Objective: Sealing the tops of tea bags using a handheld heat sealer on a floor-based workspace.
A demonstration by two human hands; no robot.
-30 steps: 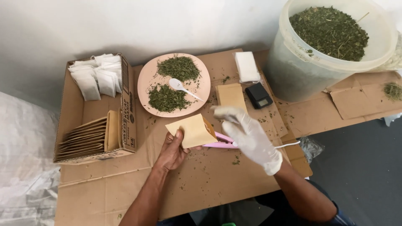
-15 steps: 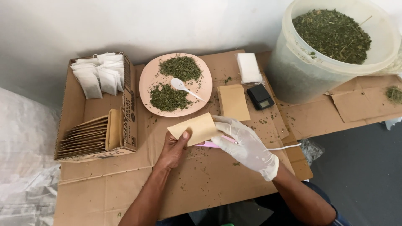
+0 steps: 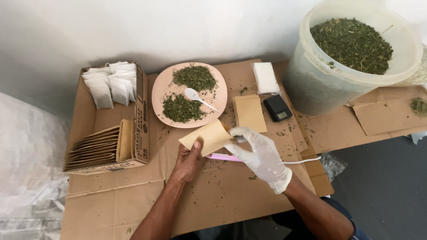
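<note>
Since a second ago, the gloved right hand [image 3: 260, 153] has come down from above the kraft paper pouch [image 3: 208, 137] to its right edge, and the pouch now lies flatter and lower between both hands. That white-gloved hand pinches the pouch's right end, fingers closed on the paper. The bare left hand [image 3: 189, 160] grips the pouch from below at its left end, thumb pressed on top. The pouch sits tilted just above the surface [image 3: 213, 195], a sheet of brown cardboard strewn with green crumbs, and over a pink bar-shaped tool [image 3: 224, 157] whose white cord [image 3: 304, 160] trails off to the right.

Just behind the pouch stands a pink plate [image 3: 156, 95] bearing two heaps of dried green herb [image 3: 194, 77] and a white plastic spoon [image 3: 195, 97]. Right of the plate lies a second flat kraft pouch [image 3: 249, 113], and beside that a small black pocket scale [image 3: 277, 108]. Behind the scale rests a stack of white sachets [image 3: 265, 77]. A large translucent bucket [image 3: 320, 89] filled with the same dried herb stands at the far right. At the left, an open cardboard box [image 3: 140, 129] holds more white sachets [image 3: 111, 84] at its far end and a row of kraft pouches [image 3: 100, 144] at its near end.
</note>
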